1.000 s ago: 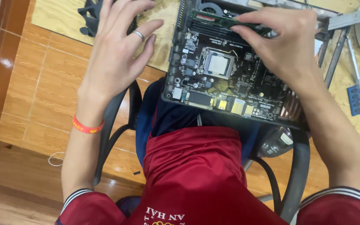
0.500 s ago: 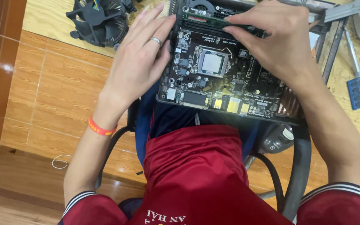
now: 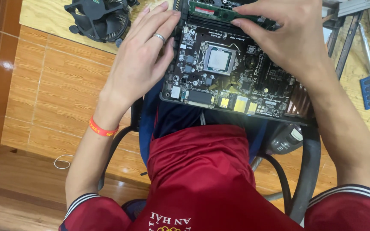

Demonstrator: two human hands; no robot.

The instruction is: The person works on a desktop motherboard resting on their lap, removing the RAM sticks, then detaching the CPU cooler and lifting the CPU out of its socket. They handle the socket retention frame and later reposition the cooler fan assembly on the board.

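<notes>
Two hands worked a green memory stick on a dark motherboard held over the lap.

The right hand (image 3: 290, 40) pinched the green memory stick (image 3: 219, 13) along the far edge of the motherboard (image 3: 236, 81). The left hand (image 3: 140, 64), fingers spread flat and holding nothing, steadied the board's left edge. A silver processor (image 3: 216, 60) sat mid-board; a black cooler fan (image 3: 99, 19) lay on the wooden table (image 3: 43, 15) beyond, and a blue memory stick (image 3: 369, 92) lay at right.
</notes>
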